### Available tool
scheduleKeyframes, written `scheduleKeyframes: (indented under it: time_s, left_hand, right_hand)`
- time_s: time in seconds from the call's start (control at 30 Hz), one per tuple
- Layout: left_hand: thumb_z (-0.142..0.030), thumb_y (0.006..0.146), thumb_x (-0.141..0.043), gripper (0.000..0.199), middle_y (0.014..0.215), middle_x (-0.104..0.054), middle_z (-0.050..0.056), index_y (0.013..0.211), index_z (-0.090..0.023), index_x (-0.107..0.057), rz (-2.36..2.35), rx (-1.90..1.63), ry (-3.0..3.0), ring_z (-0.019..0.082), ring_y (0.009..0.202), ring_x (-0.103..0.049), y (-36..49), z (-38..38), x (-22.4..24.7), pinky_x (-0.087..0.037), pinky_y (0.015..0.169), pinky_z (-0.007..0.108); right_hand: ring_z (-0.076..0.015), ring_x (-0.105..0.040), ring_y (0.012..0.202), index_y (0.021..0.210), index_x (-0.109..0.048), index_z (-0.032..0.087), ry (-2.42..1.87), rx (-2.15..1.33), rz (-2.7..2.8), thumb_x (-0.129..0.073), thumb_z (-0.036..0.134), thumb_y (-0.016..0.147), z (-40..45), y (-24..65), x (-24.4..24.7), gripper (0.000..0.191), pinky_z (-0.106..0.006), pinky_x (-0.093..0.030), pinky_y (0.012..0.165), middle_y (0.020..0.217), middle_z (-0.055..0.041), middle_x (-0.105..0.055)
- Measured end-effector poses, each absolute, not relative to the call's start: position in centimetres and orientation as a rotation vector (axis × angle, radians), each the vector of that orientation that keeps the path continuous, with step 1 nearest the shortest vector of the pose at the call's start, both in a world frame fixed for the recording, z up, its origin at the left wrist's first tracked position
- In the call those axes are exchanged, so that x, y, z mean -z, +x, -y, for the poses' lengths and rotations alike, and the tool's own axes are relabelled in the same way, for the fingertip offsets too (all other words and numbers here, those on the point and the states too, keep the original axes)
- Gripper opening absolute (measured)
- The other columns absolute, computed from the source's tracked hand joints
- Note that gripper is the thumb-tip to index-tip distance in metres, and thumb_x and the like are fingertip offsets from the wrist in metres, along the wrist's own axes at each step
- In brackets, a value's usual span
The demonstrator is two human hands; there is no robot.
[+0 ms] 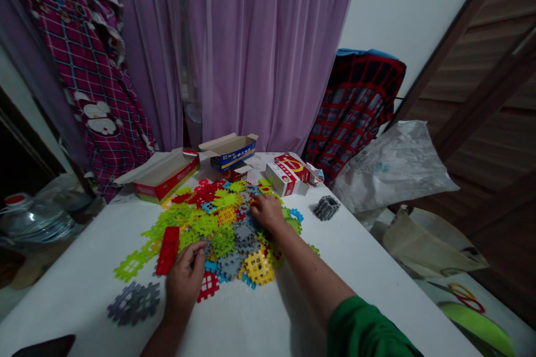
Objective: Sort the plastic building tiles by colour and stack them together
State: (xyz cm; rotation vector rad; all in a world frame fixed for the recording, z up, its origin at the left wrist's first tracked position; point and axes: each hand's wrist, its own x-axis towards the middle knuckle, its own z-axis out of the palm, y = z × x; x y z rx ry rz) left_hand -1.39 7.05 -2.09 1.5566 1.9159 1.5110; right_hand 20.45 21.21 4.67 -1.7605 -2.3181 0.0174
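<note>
A wide pile of flat plastic interlocking pieces [224, 240] in green, grey, yellow, red and blue covers the middle of the white table. My left hand [186, 276] rests at the pile's near left edge, thumb and fingers curled towards each other; whether they hold a small piece cannot be made out. Just beyond it a red piece [168, 250] stands out. My right hand [267, 212] reaches into the far right part of the pile, fingers bent down onto the pieces, their tips partly hidden. Grey pieces [134, 302] lie apart at the near left.
Along the table's back stand an open red box [167, 181], an open blue box [233, 155] and a red and white box [285, 175]. A grey built block [326, 208] sits at the right. Beside the table are a plastic bag [389, 167] and scissors [464, 295].
</note>
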Motion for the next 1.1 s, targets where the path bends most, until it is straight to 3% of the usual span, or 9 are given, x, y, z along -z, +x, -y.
scheduleKeyframes:
  time_s: [0.2, 0.43, 0.6, 0.93, 1.1]
  left_hand:
    - [-0.044, 0.084, -0.049, 0.033, 0.092, -0.075, 0.006, 0.091, -0.021, -0.072, -1.889, -1.538, 1.57, 0.021, 0.083, -0.07, -1.2, -6.9, 2.1, -0.057, 0.081, 0.033]
    - [-0.041, 0.086, -0.048, 0.031, 0.091, -0.075, 0.006, 0.092, -0.022, -0.072, -1.882, -1.534, 1.585, 0.02, 0.083, -0.07, -1.0, -6.7, 1.9, -0.056, 0.081, 0.032]
    - [-0.041, 0.085, -0.047, 0.032, 0.093, -0.076, 0.005, 0.092, -0.023, -0.072, -1.887, -1.525, 1.585, 0.02, 0.083, -0.069, -1.0, -6.9, 1.9, -0.056, 0.08, 0.031]
    - [-0.046, 0.08, -0.048, 0.035, 0.095, -0.076, 0.004, 0.092, -0.024, -0.072, -1.924, -1.445, 1.564, 0.02, 0.082, -0.07, -1.5, -7.3, 1.9, -0.056, 0.076, 0.029]
    - [-0.047, 0.079, -0.049, 0.035, 0.097, -0.076, 0.003, 0.093, -0.024, -0.072, -1.957, -1.422, 1.59, 0.019, 0.078, -0.069, -1.6, -7.2, 1.5, -0.056, 0.074, 0.028]
  right_hand:
    - [-0.0243, -0.058, 0.109, 0.123, -0.063, 0.025, -1.775, -0.012, 2.412, -0.058, 0.029, 0.084, -24.3, 17.4, -4.9, 0.039, -0.035, -0.04, 0.089, 0.119, -0.0091, -0.067]
    - [-0.0239, -0.057, 0.108, 0.109, -0.068, 0.024, -1.717, 0.019, 2.447, -0.061, 0.034, 0.084, -25.1, 18.0, -5.2, 0.028, -0.034, -0.039, 0.089, 0.113, -0.0089, -0.067]
    - [-0.0228, -0.058, 0.104, 0.108, -0.065, 0.02, -1.785, 0.079, 2.28, -0.058, 0.032, 0.085, -22.6, 23.5, -4.4, 0.027, -0.032, -0.039, 0.087, 0.11, -0.0099, -0.067]
    - [-0.0239, -0.059, 0.089, 0.084, -0.064, 0.021, -1.935, 0.219, 1.616, -0.055, 0.043, 0.081, -11.4, 39.4, 1.9, 0.024, -0.034, -0.042, 0.08, 0.091, -0.0081, -0.068]
    - [-0.022, -0.062, 0.085, 0.087, -0.067, 0.022, -2.021, 0.036, 1.56, -0.054, 0.043, 0.081, -8.9, 41.4, 3.1, 0.025, -0.032, -0.044, 0.075, 0.089, -0.0049, -0.069]
